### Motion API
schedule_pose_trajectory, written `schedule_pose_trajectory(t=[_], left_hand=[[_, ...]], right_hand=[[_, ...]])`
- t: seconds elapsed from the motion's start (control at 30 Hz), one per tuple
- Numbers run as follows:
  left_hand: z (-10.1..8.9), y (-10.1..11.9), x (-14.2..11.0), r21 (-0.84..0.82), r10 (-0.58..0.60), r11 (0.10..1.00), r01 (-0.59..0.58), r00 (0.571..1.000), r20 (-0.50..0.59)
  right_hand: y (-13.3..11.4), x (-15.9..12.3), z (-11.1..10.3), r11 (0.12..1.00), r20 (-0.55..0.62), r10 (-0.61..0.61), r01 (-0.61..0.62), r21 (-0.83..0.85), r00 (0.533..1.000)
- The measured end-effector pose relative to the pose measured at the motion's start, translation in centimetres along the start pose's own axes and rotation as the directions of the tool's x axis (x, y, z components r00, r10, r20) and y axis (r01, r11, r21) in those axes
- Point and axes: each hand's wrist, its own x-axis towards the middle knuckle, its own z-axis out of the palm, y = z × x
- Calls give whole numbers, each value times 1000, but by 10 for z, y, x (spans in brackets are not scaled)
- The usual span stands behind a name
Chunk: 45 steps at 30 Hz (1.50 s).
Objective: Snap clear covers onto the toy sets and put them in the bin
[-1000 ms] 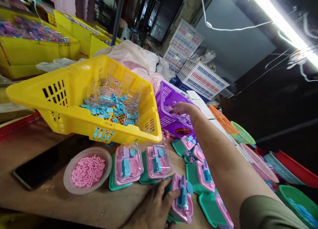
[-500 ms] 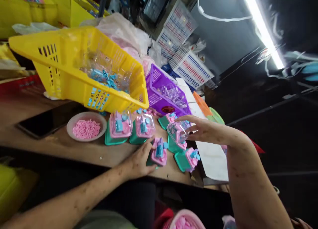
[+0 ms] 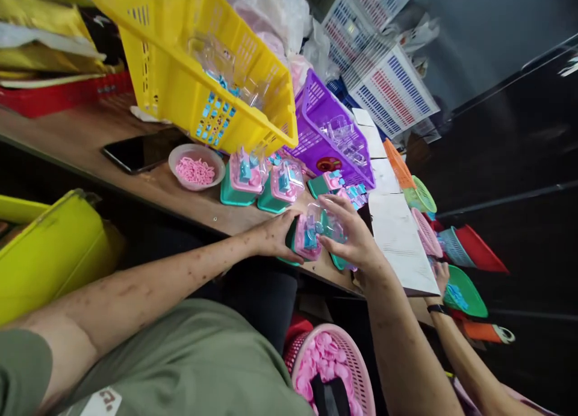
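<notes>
My left hand (image 3: 274, 235) is wrapped round a small toy box (image 3: 306, 247) with a green base, a pink top and blue pieces on it. In my right hand (image 3: 354, 232), fingers and thumb hold a clear plastic cover (image 3: 332, 221), tilted at the right side of that toy box. Whether the cover touches the pink top I cannot tell. Just beyond my left hand stand two similar toy boxes with clear covers, one on the left (image 3: 244, 178) and one on the right (image 3: 280, 186). Others lie partly hidden behind my right hand, among them a tipped green one (image 3: 326, 182).
A yellow basket (image 3: 167, 85) of clear covers and blue pieces and a purple basket (image 3: 307, 127) of clear parts stand behind. Left are a bowl (image 3: 217, 178) of pink pieces and a phone (image 3: 135, 153). A pink basket (image 3: 361, 368) sits below. At right is another person's hand (image 3: 440, 277).
My right hand has carried the clear cover left and toward me, to the toy box in my left hand. The view has shifted, and another person's arm now shows at right.
</notes>
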Motion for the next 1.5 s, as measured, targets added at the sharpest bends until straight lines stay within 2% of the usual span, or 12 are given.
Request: schedule_pose_trajectory(t=[0.17,0.27,0.43,0.53,0.8,1.17,1.5], left_hand=[[-3,1,-2,85,-30,996,27,999,26],[-3,2,-2,111,-60,992,55,997,43],[-2,2,-2,81,-12,997,10,1000,23],[-2,3,-2,82,-13,997,10,1000,28],[-2,3,-2,127,-21,992,16,999,37],[-5,8,-2,183,-68,982,55,995,66],[-2,5,-4,160,-68,985,60,997,45]], right_hand=[[-16,-14,-5,1000,-158,-6,5,-7,987],[-22,-16,2,1000,-193,-6,11,26,981],[-15,-15,30,996,-190,-24,8,-84,981],[-15,-16,38,985,-197,-4,-30,-170,980],[-27,-14,32,965,-165,-13,-31,-262,986],[-31,-12,31,970,-141,63,-94,-225,988],[-35,-9,27,969,-92,70,-90,-230,993]])
